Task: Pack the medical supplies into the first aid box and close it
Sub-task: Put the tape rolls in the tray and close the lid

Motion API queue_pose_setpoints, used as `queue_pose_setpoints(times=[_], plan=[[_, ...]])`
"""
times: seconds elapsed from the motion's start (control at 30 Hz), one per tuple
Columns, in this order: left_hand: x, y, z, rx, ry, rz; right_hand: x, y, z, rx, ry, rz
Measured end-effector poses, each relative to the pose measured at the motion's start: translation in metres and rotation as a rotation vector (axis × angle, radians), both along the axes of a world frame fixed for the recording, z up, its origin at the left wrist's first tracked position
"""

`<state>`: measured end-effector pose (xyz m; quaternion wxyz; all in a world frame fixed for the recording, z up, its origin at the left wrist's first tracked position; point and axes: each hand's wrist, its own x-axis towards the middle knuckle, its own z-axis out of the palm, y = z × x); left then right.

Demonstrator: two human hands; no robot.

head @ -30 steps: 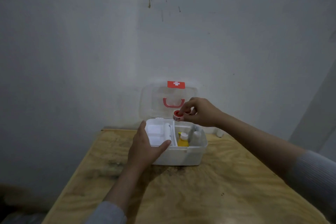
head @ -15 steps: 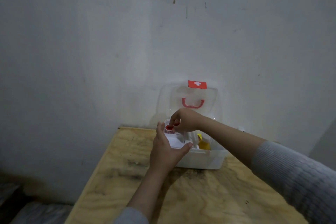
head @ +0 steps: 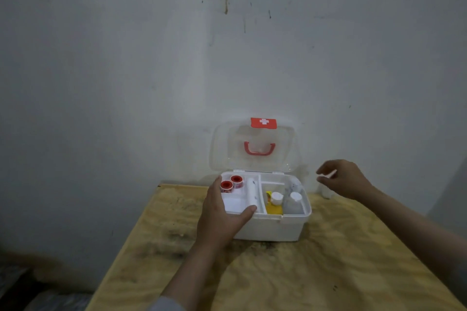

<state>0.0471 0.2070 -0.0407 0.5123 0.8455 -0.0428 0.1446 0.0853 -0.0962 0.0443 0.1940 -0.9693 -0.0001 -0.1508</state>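
The first aid box [head: 267, 228], white with its clear lid up, sits at the surface's [head: 316, 272] far edge against the wall, left hand [head: 222, 214] spread gripping its near-left rim, right hand [head: 343, 179] loosely spread, empty, right of it.

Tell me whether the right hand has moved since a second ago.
Yes. The right hand has left the first aid box and moved right, now beyond its right wall, empty.

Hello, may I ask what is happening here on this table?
A person is packing a first aid box on a wooden table. The left hand steadies the box at its left side. Two red tape rolls and some bottles already lie inside. The empty right hand reaches toward a small white item beside the box. The lid stands open.
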Motion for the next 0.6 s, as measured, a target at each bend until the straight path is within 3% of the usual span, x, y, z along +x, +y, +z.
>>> queue_pose_setpoints(times=[0.13,0.33,0.6], plan=[[-0.002,-0.003,0.002,-0.043,-0.010,0.002,0.004,-0.052,-0.038,-0.005,0.019,-0.145],[-0.004,-0.009,0.005,-0.089,-0.035,0.018,0.017,-0.070,-0.079,0.027,0.069,-0.086],[-0.003,-0.011,0.003,-0.084,-0.032,0.062,0.021,-0.065,-0.094,0.275,-0.158,-0.145]])
